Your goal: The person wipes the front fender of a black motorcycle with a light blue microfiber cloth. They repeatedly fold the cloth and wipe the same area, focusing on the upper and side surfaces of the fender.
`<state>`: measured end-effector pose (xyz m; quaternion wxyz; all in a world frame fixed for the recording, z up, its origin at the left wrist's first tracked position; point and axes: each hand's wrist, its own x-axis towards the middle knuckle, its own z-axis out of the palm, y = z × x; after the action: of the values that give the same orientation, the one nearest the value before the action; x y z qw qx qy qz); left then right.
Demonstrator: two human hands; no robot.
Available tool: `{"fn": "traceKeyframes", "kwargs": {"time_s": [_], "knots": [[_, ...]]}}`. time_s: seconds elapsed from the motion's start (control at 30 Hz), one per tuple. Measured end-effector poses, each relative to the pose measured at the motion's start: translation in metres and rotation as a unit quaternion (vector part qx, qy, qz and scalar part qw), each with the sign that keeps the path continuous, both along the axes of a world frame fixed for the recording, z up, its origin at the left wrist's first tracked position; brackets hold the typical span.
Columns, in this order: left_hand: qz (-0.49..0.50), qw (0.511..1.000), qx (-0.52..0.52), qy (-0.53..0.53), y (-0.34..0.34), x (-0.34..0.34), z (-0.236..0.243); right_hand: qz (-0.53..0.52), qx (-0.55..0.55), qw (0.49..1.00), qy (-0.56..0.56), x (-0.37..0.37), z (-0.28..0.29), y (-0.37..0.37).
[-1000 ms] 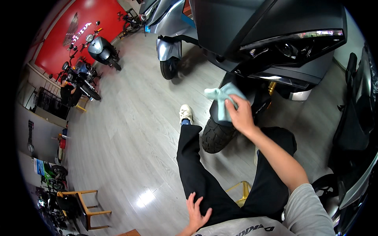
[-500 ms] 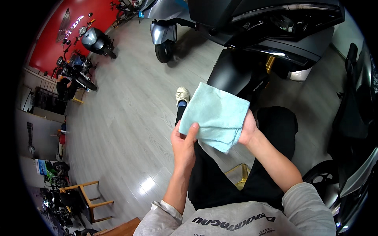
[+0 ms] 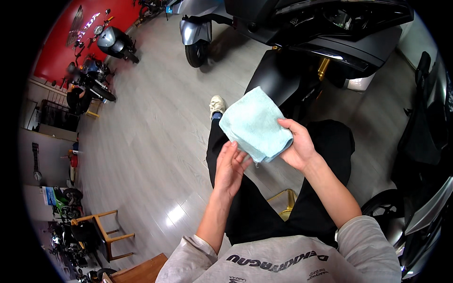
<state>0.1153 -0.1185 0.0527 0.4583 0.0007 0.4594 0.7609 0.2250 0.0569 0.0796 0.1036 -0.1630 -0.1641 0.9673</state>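
Pale-aqua square fabric cloth [image 3: 257,123]: held between hands, curved matte-black fender [image 3: 277,76] at its 1 o'clock | right hand [image 3: 303,147]: gripping cloth's 4 o'clock edge | left hand [image 3: 230,168]: half-curled at 7 o'clock, pinch unclear | progress: apparently folded into layers; lower edges not yet even

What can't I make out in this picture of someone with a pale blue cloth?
In the head view:
Right hand: most fingers, hidden behind the pale blue cloth.
The cloth's underside: facing away from the camera.
Dark motorbike: its top, cut off by the upper edge.
Gold-coloured frame: partly hidden by the black trousers.
Motorbikes at lower left: too small and dark for detail.
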Motion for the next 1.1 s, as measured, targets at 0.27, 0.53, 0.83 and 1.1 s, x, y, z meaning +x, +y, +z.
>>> {"fn": "traceKeyframes", "kwargs": {"time_s": [0.27,0.53,0.83,1.1], "knots": [[0.008,0.996,-0.075,0.035,0.002,0.019,-0.015,0.035,0.084,0.996,-0.02,0.007,-0.011,-0.003],[0.027,0.938,-0.073,0.338,0.034,0.001,-0.007,-0.125,0.453,0.875,-0.113,-0.008,-0.014,0.025],[0.127,0.902,-0.114,0.397,0.126,-0.062,-0.004,-0.381,0.699,0.53,-0.292,-0.062,-0.032,0.133],[0.068,0.855,-0.113,0.501,0.113,-0.052,-0.013,-0.253,0.869,0.361,-0.227,-0.078,-0.031,0.106]]}}
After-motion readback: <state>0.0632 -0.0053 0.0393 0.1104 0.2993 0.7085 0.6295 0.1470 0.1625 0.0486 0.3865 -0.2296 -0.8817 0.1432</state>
